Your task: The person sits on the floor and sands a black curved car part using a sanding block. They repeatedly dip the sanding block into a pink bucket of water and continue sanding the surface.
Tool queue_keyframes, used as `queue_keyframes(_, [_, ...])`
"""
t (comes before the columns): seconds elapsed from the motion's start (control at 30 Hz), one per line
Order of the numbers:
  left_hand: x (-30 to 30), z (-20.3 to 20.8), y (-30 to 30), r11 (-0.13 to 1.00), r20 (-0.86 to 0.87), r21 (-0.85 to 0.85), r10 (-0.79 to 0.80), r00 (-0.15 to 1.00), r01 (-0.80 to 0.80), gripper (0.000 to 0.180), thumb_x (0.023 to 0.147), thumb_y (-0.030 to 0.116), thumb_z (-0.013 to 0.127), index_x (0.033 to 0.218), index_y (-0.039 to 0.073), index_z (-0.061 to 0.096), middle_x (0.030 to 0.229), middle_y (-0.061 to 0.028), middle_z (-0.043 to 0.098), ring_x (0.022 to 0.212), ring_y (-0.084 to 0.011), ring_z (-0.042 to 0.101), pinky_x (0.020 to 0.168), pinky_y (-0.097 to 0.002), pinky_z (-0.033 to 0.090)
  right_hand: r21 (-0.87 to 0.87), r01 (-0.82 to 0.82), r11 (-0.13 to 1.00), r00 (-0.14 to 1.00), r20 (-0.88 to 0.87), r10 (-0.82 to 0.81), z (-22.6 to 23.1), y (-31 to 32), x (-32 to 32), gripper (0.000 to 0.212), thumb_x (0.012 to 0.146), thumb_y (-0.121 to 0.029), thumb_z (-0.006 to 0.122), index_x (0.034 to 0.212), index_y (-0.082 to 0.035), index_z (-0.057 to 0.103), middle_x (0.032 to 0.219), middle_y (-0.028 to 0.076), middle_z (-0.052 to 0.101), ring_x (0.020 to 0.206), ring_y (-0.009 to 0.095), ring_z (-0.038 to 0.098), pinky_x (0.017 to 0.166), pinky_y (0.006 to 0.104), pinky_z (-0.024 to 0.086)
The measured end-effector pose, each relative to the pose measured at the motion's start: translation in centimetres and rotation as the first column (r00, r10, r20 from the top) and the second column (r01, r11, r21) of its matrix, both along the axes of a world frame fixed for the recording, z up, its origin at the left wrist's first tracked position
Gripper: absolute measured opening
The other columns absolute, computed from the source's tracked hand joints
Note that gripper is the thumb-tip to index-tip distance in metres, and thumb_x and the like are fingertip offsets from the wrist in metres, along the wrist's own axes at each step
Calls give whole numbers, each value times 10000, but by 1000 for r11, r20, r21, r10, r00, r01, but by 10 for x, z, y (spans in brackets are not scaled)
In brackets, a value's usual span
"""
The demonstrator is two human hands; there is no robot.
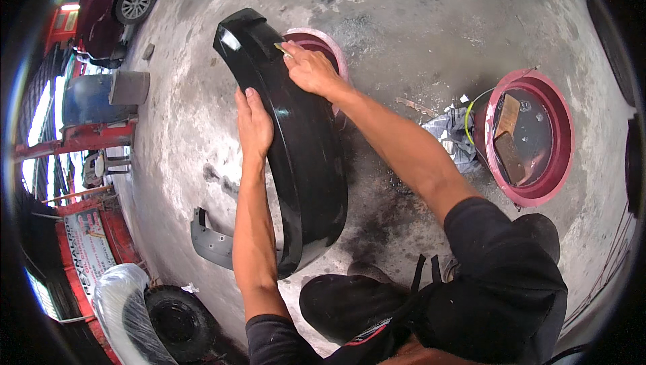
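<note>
Black panel above stained concrete floor; left hand unclenched against edge; right hand gripping yellowish pad; maroon car.

Grey concrete floor, patched dark and pale, a pink tub standing at the right, crumpled sheeting just beside it, another pink tub further left, a parked car at upper left.
</note>
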State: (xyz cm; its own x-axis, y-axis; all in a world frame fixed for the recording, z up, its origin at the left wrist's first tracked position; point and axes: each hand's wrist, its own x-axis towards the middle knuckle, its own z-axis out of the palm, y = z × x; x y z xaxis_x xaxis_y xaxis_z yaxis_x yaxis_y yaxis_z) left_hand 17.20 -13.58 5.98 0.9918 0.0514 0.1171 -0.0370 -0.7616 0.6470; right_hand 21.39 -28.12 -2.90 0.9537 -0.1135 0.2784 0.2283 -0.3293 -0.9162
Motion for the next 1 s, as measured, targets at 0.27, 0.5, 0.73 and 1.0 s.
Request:
queue_keyframes(0.27, [-4,0,20,1000,89,17,8,996,-9,570,1107,361,359,1552,5,359,1377,-323,582,1289,-484,555,1092,-459,426,-160,15,987,977,214,20,26,43,-107,520,1012,-184,524,1474,48,471,1557,235,450,1467,380,406,1221,589,235])
queue_keyframes(0.5, [-2,-11,33,998,55,62,-26,998,22,576,1104,336,352,1554,-20,303,1567,-287,371,1355,-482,481,1142,-477,377,-256,41,966,928,369,58,49,49,-16,502,1042,-245,465,1434,67,508,1467,262,538,1402,411,478,1191,566,303])
queue_keyframes(0.73, [-5,10,16,999,-12,9,33,999,-33,601,1101,393,347,1536,-21,350,1426,-346,508,1294,-522,524,1066,-511,428,-351,-72,934,957,239,164,74,49,83,497,1063,-248,431,1460,46,483,1531,245,475,1445,417,407,1200,509,318])
queue_keyframes(1.0, [4,-12,25,998,118,-49,-43,992,49,540,1094,279,386,1512,-63,383,1503,-308,463,1407,-438,448,1174,-433,338,-135,-153,979,922,338,191,48,34,45,501,1010,-256,532,1416,38,540,1458,242,554,1375,384,509,1152,464,404])
